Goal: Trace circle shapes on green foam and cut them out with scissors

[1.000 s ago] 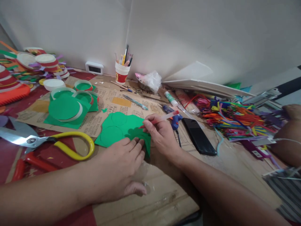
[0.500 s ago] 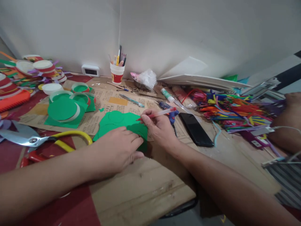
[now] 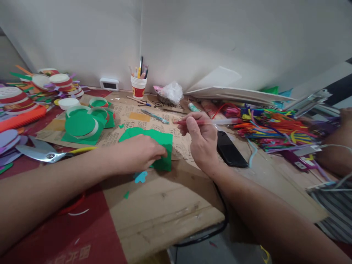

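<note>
My left hand (image 3: 140, 152) rests on a green sheet (image 3: 147, 134) with its fingers bent and drawn together; part of the sheet lies hidden under it. A red pen (image 3: 222, 121) with a clear barrel is held in my right hand (image 3: 205, 141), between thumb and fingers. That hand is raised to the right of the sheet, the pen's tip pointing left and apart from the paper. A small blue cutout (image 3: 140, 177) lies just below my left hand. Further left, green pieces with white rings (image 3: 81, 126) are grouped together.
Large scissors (image 3: 44, 152) lie at left, partly under my left forearm. A black phone (image 3: 231, 150) is right of my right hand. Behind stand a cup of pens (image 3: 138, 86) and a plastic bag (image 3: 173, 91). Colourful pipe cleaners (image 3: 275, 128) are heaped near another person's arm (image 3: 335, 146).
My right hand has lifted the pen off the green sheet and moved right, tilting it nearly level. My left hand's fingers have curled more, and the blue cutout has come into view.
</note>
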A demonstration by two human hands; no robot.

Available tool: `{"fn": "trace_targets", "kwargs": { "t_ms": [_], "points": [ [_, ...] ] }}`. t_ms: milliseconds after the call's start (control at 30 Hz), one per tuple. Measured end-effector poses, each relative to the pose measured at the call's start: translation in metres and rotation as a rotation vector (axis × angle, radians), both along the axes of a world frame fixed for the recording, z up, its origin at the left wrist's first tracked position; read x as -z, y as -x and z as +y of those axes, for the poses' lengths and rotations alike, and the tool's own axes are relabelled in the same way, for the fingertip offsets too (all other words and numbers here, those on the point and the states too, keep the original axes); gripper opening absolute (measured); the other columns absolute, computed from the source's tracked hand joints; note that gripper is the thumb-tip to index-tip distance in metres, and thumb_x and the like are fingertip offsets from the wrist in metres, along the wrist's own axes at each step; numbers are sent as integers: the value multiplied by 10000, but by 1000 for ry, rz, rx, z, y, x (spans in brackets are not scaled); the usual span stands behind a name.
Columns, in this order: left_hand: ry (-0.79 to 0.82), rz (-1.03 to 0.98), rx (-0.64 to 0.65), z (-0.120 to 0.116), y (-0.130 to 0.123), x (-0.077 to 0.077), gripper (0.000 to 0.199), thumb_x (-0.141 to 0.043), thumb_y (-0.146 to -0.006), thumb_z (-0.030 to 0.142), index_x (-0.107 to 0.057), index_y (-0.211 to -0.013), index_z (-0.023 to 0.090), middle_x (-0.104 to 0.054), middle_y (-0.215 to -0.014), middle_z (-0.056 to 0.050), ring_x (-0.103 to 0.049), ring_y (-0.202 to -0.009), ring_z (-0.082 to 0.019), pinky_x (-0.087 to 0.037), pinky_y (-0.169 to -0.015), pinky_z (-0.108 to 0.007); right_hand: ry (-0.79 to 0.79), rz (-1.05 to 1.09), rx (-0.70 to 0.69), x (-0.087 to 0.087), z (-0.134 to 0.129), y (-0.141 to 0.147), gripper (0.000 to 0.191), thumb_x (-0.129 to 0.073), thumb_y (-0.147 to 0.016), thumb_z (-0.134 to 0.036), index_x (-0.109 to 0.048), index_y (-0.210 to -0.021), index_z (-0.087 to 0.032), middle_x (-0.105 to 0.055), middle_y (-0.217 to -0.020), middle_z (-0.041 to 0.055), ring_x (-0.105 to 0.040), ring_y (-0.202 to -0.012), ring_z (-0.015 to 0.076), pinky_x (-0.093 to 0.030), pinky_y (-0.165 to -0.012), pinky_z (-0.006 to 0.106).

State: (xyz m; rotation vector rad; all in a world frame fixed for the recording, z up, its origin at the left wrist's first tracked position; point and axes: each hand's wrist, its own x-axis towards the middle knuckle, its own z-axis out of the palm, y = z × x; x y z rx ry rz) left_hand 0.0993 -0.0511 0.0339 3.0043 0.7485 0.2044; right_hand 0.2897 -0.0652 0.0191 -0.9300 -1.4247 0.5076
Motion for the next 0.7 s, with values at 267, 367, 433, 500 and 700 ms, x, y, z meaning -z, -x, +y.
{"fn": "trace_targets", "kwargs": {
  "t_ms": [267, 367, 433, 500, 700],
  "points": [
    [-84, 113, 70, -31, -8, 3, 433, -466, -914, 514, -697, -932, 149, -695, -889, -104, -632, -890, -285, -441, -802, -420, 233, -139, -161, 14, 6, 3, 232, -532, -917, -425, -546, -887, -196, -641, -750, -3, -620, -656, 114, -521, -632, 257],
    [-136, 110, 74, -38, -9, 5, 511, -438, -902, 579, -693, -902, 136, -682, -861, -108, -623, -850, -289, -429, -789, -428, 228, -259, -158, 21, 12, 0, 238, -523, -921, -424, -581, -909, -194, -661, -835, 30, -654, -743, 148, -537, -692, 296],
    [-148, 103, 74, -39, -8, 7, 518, -421, -907, 583, -690, -902, 140, -679, -860, -104, -621, -842, -281, -423, -782, -421, 204, -317, -149, 24, 15, -3, 241, -511, -928, -412, -606, -916, -191, -671, -880, 47, -664, -757, 160, -541, -706, 311],
    [-146, 99, 65, -40, -7, 8, 512, -423, -907, 583, -687, -899, 145, -679, -867, -100, -620, -848, -274, -418, -786, -415, 166, -375, -140, 26, 16, -3, 229, -496, -938, -377, -629, -954, -191, -684, -943, 61, -675, -801, 167, -543, -750, 324],
    [-180, 79, 48, -42, -6, 11, 536, -425, -901, 598, -686, -932, 131, -684, -906, -116, -617, -884, -284, -406, -810, -417, 168, -574, -237, 24, 9, 1, 242, -488, -954, -319, -660, -1078, -203, -717, -1060, 61, -669, -989, 173, -509, -912, 324]
  ]
}}
